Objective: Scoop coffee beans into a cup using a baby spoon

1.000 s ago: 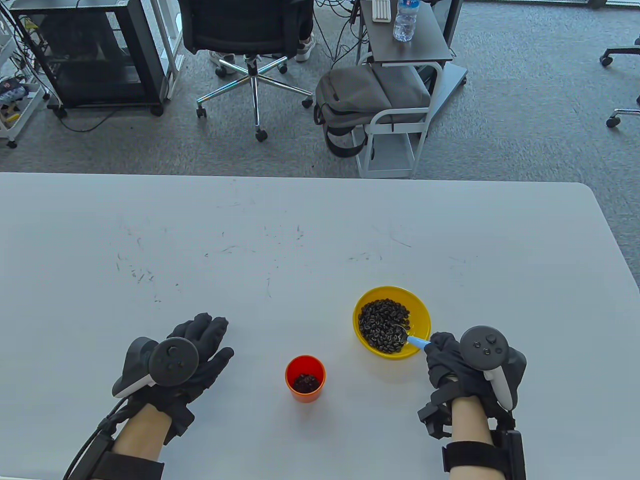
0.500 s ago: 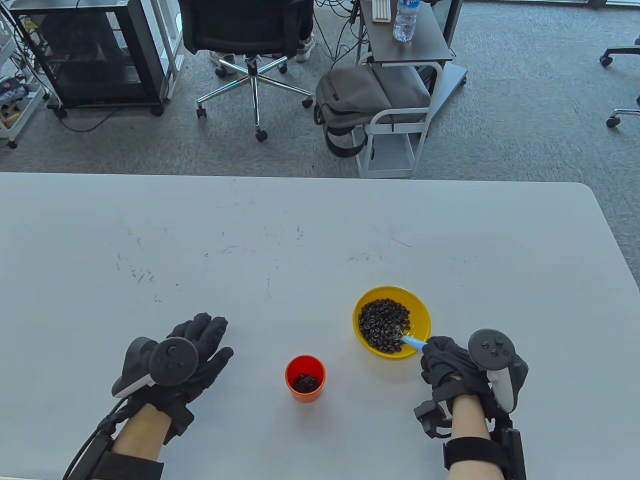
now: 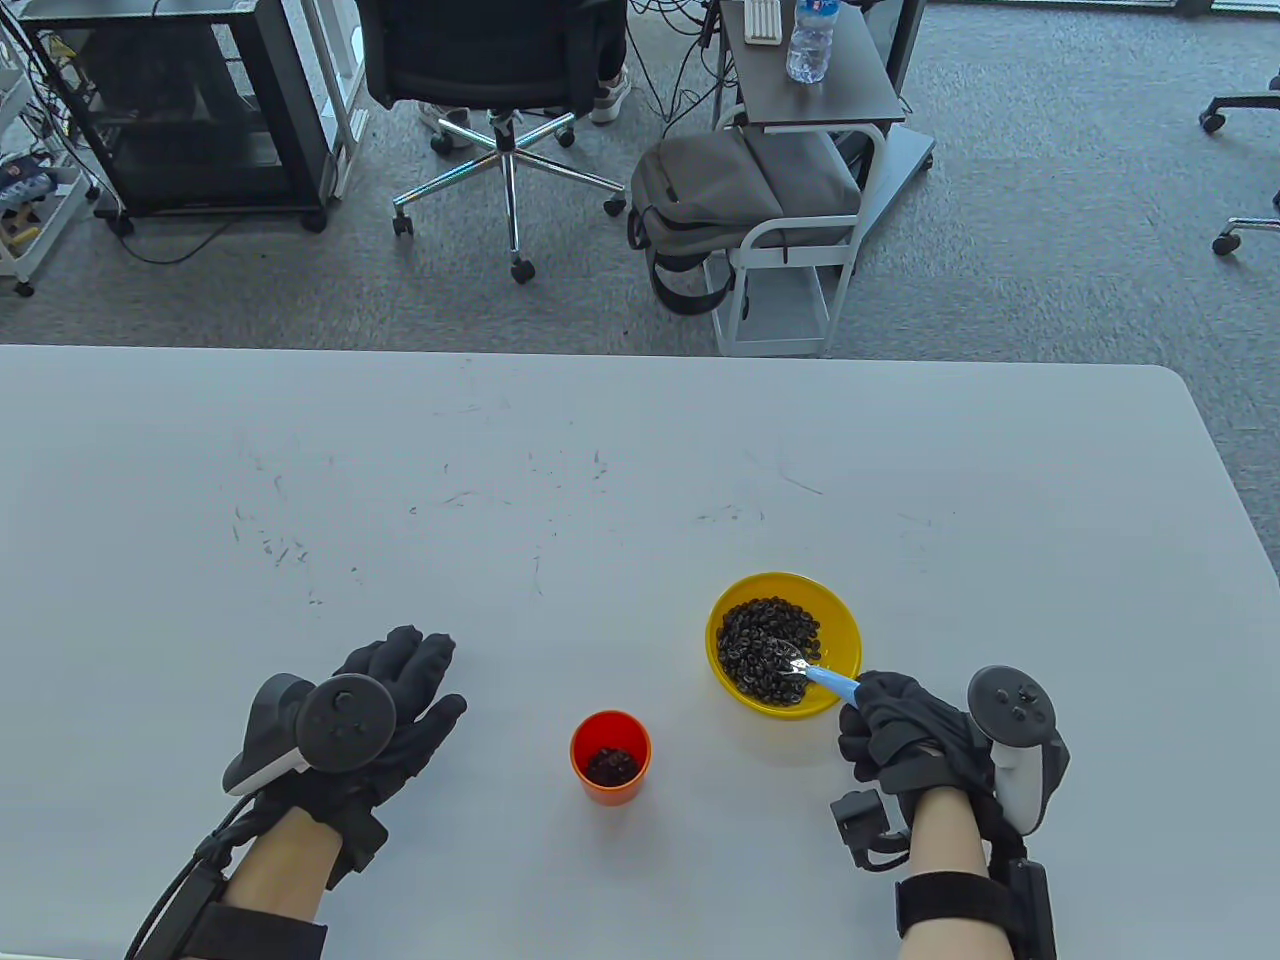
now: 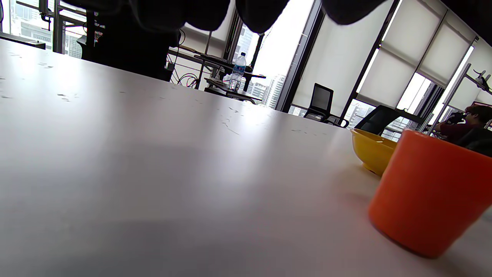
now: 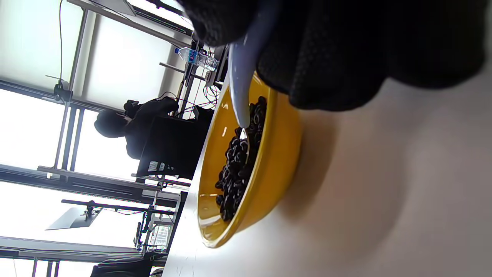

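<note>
A yellow bowl (image 3: pixel 840 625) of coffee beans (image 3: pixel 760 640) sits right of centre near the table's front; it also shows in the right wrist view (image 5: pixel 269 161). My right hand (image 3: pixel 890 725) grips the blue handle of a baby spoon (image 3: pixel 830 682), its metal tip down among the beans at the bowl's near right side. In the right wrist view the spoon (image 5: pixel 242 77) dips into the beans (image 5: pixel 234 173). An orange cup (image 3: pixel 610 757) with some beans at its bottom stands left of the bowl. My left hand (image 3: pixel 400 700) rests flat on the table, fingers spread, left of the cup (image 4: pixel 430 196).
The white table (image 3: pixel 500 480) is bare except for scuff marks. Beyond its far edge stand an office chair (image 3: pixel 500 60), a cart with a grey backpack (image 3: pixel 740 190) and a water bottle (image 3: pixel 808 40).
My right hand has rolled and drawn slightly toward me and to the right, its tracker moving right, with the spoon tip staying in the beans. The left hand has not moved.
</note>
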